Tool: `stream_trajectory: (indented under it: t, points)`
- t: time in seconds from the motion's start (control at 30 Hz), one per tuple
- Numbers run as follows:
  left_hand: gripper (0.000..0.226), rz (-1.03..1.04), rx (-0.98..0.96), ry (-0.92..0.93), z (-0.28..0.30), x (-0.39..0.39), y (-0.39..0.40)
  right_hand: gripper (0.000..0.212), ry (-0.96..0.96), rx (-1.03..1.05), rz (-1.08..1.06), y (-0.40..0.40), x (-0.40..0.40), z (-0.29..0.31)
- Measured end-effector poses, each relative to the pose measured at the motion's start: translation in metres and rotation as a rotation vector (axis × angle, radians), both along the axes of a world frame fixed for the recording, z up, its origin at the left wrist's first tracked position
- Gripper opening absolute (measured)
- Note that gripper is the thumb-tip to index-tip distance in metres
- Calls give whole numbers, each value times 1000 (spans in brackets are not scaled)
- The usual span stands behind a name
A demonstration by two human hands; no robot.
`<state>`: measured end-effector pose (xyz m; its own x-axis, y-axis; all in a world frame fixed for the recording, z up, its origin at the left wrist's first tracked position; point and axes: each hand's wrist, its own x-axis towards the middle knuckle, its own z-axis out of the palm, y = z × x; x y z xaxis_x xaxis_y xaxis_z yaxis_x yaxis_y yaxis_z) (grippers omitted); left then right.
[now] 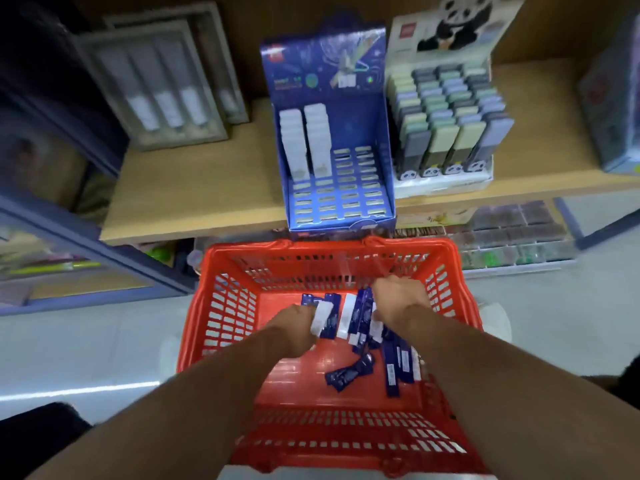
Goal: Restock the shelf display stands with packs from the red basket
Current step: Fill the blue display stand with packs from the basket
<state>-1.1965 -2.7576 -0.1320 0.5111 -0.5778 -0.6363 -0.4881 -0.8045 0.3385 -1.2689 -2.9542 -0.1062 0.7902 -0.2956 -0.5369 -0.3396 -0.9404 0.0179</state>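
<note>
The red basket [221, 320] stands on the floor below the shelf, with several blue-and-white packs [398, 368] scattered on its bottom. Both my hands reach down into it. My left hand [294, 323] grips a few packs [325, 320] at the basket's left middle. My right hand [398, 299] is curled over a bunch of packs [360, 317] near the far wall; its fingers are hidden. The blue display stand [332, 161] sits on the wooden shelf straight above the basket, with two rows of white packs [304, 140] at its back left and many vacant slots.
A panda display stand [446, 123] full of pastel packs stands right of the blue one. Grey boxed sets [156, 84] lean at the shelf's back left. A lower shelf [512, 237] holds small dark items. The wooden shelf edge [194, 220] overhangs the basket's far rim.
</note>
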Motion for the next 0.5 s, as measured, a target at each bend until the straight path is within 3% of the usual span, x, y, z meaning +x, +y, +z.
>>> stream_trajectory:
  t: [0.1, 0.27, 0.37, 0.43, 0.5]
  points:
    - [49, -112, -5, -25, 51, 3, 7, 20, 85, 94, 195, 8, 4, 50]
    - [36, -274, -13, -75, 137, 0, 16, 26, 164, 156, 424, 21, 15, 129]
    - [22, -231, -146, -133, 176, 7, 25, 24, 12, 216, 444, 20, 17, 186]
    - [24, -94, -310, -140, 193, 17, 29, 20, -162, 312, 387, 12, 20, 222]
    - [26, 109, -523, -34, 207, 27, 30, 28, -372, 392, 298, 2, 27, 243]
